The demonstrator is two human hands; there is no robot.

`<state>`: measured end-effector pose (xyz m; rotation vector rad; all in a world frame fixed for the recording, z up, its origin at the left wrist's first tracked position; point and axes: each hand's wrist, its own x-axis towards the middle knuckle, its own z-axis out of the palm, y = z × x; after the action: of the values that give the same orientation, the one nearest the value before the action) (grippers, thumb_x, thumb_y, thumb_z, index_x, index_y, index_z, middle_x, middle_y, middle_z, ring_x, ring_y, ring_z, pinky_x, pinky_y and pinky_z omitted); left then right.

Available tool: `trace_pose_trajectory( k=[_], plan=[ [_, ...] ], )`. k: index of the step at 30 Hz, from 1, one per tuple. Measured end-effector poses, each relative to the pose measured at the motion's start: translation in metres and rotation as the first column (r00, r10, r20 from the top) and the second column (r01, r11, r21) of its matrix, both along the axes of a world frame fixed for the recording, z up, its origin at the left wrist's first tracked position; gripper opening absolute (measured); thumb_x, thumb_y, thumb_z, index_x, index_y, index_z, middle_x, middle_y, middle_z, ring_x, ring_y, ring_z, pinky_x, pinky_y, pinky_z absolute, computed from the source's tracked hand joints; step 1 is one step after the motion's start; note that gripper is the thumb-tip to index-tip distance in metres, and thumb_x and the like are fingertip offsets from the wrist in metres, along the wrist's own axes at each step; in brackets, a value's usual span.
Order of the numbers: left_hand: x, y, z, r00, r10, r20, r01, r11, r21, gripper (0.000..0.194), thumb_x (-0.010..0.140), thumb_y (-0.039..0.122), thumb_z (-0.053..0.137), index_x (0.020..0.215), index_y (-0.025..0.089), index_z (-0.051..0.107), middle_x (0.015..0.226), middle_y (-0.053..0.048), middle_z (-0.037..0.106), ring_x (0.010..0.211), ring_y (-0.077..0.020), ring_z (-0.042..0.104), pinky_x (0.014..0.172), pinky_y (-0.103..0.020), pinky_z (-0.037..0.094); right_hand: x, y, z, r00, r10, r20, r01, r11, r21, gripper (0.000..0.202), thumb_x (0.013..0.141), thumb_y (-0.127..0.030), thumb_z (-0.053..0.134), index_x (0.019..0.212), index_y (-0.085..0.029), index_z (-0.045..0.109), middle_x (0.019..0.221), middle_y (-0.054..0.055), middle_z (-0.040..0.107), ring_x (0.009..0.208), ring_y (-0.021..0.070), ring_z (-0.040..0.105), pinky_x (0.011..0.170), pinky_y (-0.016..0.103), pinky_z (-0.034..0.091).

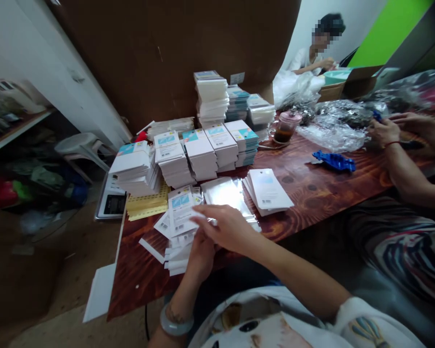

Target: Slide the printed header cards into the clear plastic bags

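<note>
My right hand point(227, 226) reaches across my left with its fingers stretched out and apart, over the edge of a pile of printed cards point(180, 212). Below it, my left hand point(202, 253) is partly covered, and its fingers are hidden. Whether it holds anything cannot be made out. Under the cards lie white paper strips point(177, 258). Just beyond my hands is a stack of clear plastic sleeves point(223, 192), shiny under the light. To the right of the sleeves sits a fanned stack of white cards point(270, 191).
Tall card stacks point(203, 157) line the table's back. Yellow sticker sheets point(147, 202) lie at left, near a scale point(110, 203). A glass mug point(285, 128) of dark drink stands behind. A co-worker's hands point(386, 130) work at right near a blue plastic part point(334, 161).
</note>
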<state>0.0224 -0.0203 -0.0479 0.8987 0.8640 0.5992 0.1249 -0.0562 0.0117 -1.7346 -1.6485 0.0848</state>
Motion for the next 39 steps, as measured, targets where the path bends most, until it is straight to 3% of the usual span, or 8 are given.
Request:
trace_pose_trajectory(
  k=[2, 5, 9, 15, 20, 26, 30, 39],
  plan=[
    [0.000, 0.000, 0.006, 0.998, -0.057, 0.009, 0.057, 0.997, -0.043, 0.060, 0.075, 0.030, 0.067, 0.131, 0.024, 0.045, 0.104, -0.008, 0.068, 0.096, -0.0240, 0.066, 0.075, -0.033, 0.056, 0.037, -0.018, -0.001, 0.996, -0.086, 0.023, 0.086, 0.996, -0.018, 0.033, 0.090, -0.040, 0.051, 0.116, -0.023, 0.061, 0.121, 0.006, 0.063, 0.118, 0.0220, 0.053, 0.097, 0.037, 0.046],
    [0.001, 0.000, 0.012, 0.995, -0.096, 0.024, 0.097, 0.993, -0.070, 0.070, 0.081, 0.030, 0.061, 0.142, 0.033, 0.027, 0.097, -0.005, 0.070, 0.099, -0.0203, 0.066, 0.076, -0.029, 0.055, 0.105, -0.053, -0.013, 0.980, -0.077, 0.181, 0.130, 0.944, -0.302, 0.081, 0.065, -0.044, 0.076, 0.135, -0.018, 0.044, 0.144, 0.014, 0.037, 0.134, 0.0362, 0.028, 0.104, 0.054, 0.034],
    [0.002, 0.000, 0.013, 0.993, -0.109, 0.035, 0.111, 0.993, -0.045, 0.071, 0.082, 0.031, 0.062, 0.142, 0.036, 0.025, 0.094, -0.004, 0.070, 0.102, -0.0193, 0.064, 0.078, -0.027, 0.054, 0.155, -0.078, -0.027, 0.973, -0.142, 0.182, 0.207, 0.886, -0.414, 0.074, 0.068, -0.047, 0.073, 0.132, -0.017, 0.049, 0.135, 0.016, 0.048, 0.120, 0.0341, 0.050, 0.098, 0.047, 0.043],
    [0.000, 0.002, 0.006, 0.994, -0.110, -0.021, 0.110, 0.994, -0.004, 0.046, 0.076, 0.035, 0.067, 0.121, 0.025, 0.058, 0.126, -0.008, 0.056, 0.115, -0.0243, 0.055, 0.080, -0.027, 0.054, 0.147, -0.078, -0.028, 0.979, -0.143, 0.143, 0.188, 0.907, -0.377, 0.061, 0.072, -0.042, 0.070, 0.128, -0.024, 0.053, 0.133, 0.009, 0.051, 0.122, 0.0322, 0.048, 0.098, 0.045, 0.043],
    [0.000, 0.002, 0.005, 0.994, -0.106, -0.002, 0.106, 0.994, -0.009, 0.048, 0.074, 0.036, 0.069, 0.119, 0.023, 0.059, 0.123, -0.008, 0.059, 0.111, -0.0235, 0.058, 0.079, -0.028, 0.055, 0.152, -0.080, -0.019, 0.991, -0.126, 0.042, 0.132, 0.902, -0.412, 0.054, 0.072, -0.043, 0.069, 0.121, -0.023, 0.060, 0.125, 0.006, 0.059, 0.112, 0.0292, 0.058, 0.096, 0.038, 0.045],
    [0.001, 0.001, 0.010, 0.988, -0.153, -0.008, 0.153, 0.988, -0.010, 0.048, 0.076, 0.035, 0.068, 0.120, 0.019, 0.056, 0.100, -0.009, 0.071, 0.099, -0.0213, 0.065, 0.073, -0.023, 0.054, 0.153, -0.080, -0.010, 0.985, -0.137, 0.109, 0.171, 0.887, -0.430, 0.051, 0.069, -0.045, 0.071, 0.115, -0.024, 0.065, 0.116, 0.004, 0.064, 0.099, 0.0288, 0.065, 0.085, 0.035, 0.051],
    [0.000, 0.000, 0.009, 0.988, -0.157, -0.002, 0.157, 0.988, 0.001, 0.048, 0.074, 0.032, 0.070, 0.118, 0.018, 0.057, 0.101, -0.010, 0.072, 0.097, -0.0206, 0.066, 0.074, -0.023, 0.054, 0.147, -0.080, -0.012, 0.977, -0.157, 0.146, 0.200, 0.913, -0.356, 0.040, 0.076, -0.043, 0.063, 0.111, -0.023, 0.067, 0.113, 0.004, 0.066, 0.093, 0.0261, 0.067, 0.082, 0.033, 0.051],
    [0.000, 0.001, 0.009, 0.985, -0.172, -0.028, 0.173, 0.985, 0.016, 0.050, 0.076, 0.031, 0.069, 0.122, 0.019, 0.055, 0.105, -0.010, 0.071, 0.097, -0.0173, 0.065, 0.070, -0.017, 0.053, 0.151, -0.076, -0.012, 0.947, -0.093, 0.308, 0.201, 0.919, -0.339, 0.033, 0.073, -0.046, 0.066, 0.097, -0.025, 0.073, 0.085, 0.003, 0.074, 0.071, 0.0236, 0.069, 0.069, 0.029, 0.049]
  ],
)
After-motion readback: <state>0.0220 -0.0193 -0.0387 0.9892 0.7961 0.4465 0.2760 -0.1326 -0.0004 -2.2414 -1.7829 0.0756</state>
